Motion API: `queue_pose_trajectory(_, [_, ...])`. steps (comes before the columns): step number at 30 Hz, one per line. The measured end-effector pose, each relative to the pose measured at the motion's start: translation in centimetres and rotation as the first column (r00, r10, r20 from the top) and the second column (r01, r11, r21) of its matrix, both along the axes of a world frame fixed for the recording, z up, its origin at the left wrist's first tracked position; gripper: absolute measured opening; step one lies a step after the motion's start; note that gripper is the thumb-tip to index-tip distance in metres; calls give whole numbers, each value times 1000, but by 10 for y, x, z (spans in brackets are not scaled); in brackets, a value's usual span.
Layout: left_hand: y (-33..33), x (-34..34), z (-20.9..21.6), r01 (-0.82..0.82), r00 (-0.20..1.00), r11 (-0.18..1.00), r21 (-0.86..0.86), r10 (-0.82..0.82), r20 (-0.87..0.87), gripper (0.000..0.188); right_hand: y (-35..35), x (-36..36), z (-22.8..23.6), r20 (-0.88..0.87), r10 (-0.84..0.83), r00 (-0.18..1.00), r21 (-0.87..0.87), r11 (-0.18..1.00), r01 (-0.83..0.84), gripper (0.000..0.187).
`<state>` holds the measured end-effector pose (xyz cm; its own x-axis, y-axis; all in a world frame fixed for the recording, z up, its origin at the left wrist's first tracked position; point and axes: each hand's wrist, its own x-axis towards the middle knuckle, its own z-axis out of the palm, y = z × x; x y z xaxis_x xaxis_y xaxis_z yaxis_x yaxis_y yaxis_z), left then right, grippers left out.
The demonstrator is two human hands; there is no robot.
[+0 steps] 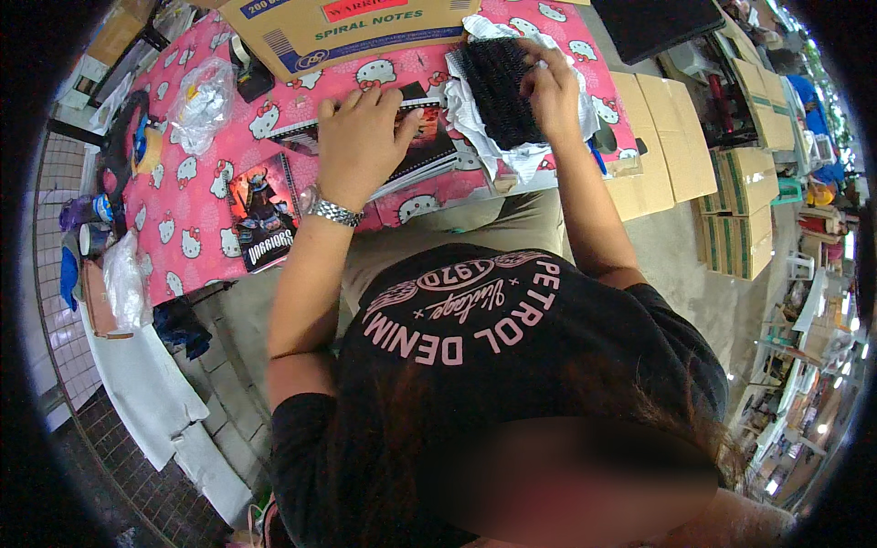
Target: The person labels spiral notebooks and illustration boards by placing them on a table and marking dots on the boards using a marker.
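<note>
My left hand (361,132) lies palm down on a notebook with a dark, red-patterned cover (429,137), its fingers spread. The notebook rests on the table, with white page edges showing toward me, and my hand hides much of its cover. To the right, a heap of black spiral binding coils (498,96) sits on crumpled white paper (470,114). My right hand (555,96) is at the right edge of that heap, fingers curled in toward the thumb. Whatever is between those fingertips is too small to make out.
A finished-looking spiral notebook (262,212) lies on the pink patterned tablecloth (187,242). Behind stands a cardboard box (352,32). Clear plastic bags (199,105) and a black tape dispenser (251,78) are at left. Flattened cardboard (671,137) and stacked boxes (742,215) are at right.
</note>
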<state>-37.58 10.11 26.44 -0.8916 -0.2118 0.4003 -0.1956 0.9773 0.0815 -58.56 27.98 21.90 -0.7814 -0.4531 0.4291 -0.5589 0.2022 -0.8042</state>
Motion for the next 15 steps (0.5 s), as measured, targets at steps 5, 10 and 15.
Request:
queue_pose_trajectory(5, [-2, -2, -7, -27, 997, 999, 23, 29, -77, 33, -25, 111, -9, 70, 482, 873, -9, 876, -483, 73])
queue_pose_trajectory(10, [6, -10, -5, -72, 997, 995, 63, 73, -20, 35, -27, 88, -13, -24, 466, 885, 268, 855, -443, 73])
queue_pose_trajectory(15, [8, -3, -15, -55, 980, 998, 11, 56, -191, 32, -21, 45, -10, -264, 626, 734, 191, 779, -597, 53])
